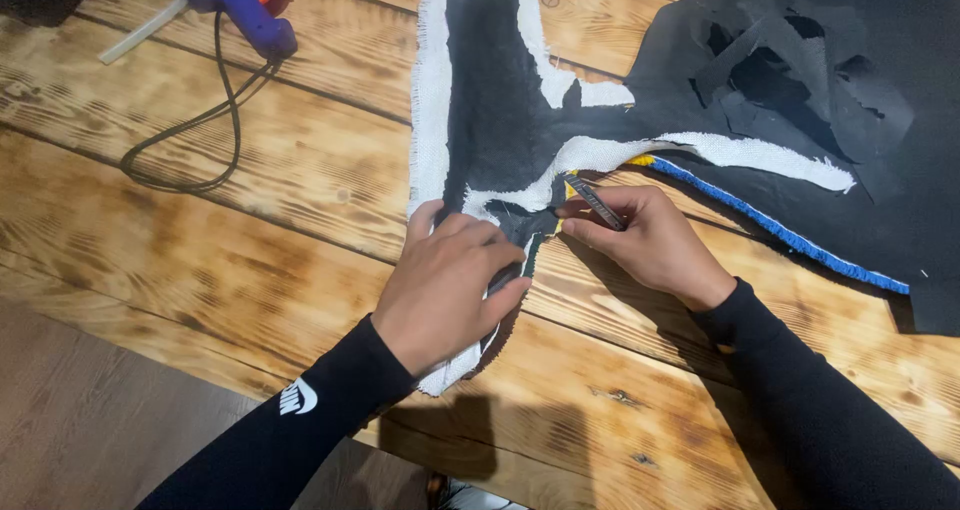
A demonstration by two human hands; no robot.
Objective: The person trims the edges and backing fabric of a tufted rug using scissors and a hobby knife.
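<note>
**Blade close to the holding fingers**

In the upper left of the frame a purple glue gun (240,5) lies on the wooden table (250,220), with its black cord (195,130) in a loop below it. It is well apart from the hands, but if it is hot, a sleeve that reaches there could touch the nozzle.

In the centre, the left hand (445,290) lies flat on the black fabric piece with white frayed backing (490,120), fingers spread and pressing it to the table. Just beside it, the right hand (650,245) pinches a thin grey cutter blade (597,203) between thumb and fingers; the tip is at the fabric edge, very near the left fingertips. I think this is the main danger: if the blade slips on the thick weave, it may go toward the left hand, or cut the table.

In the upper right lies a heap of black scraps (800,70), with a blue trimmed edge (780,232) below. The sheet could pull and shift the piece.
</note>
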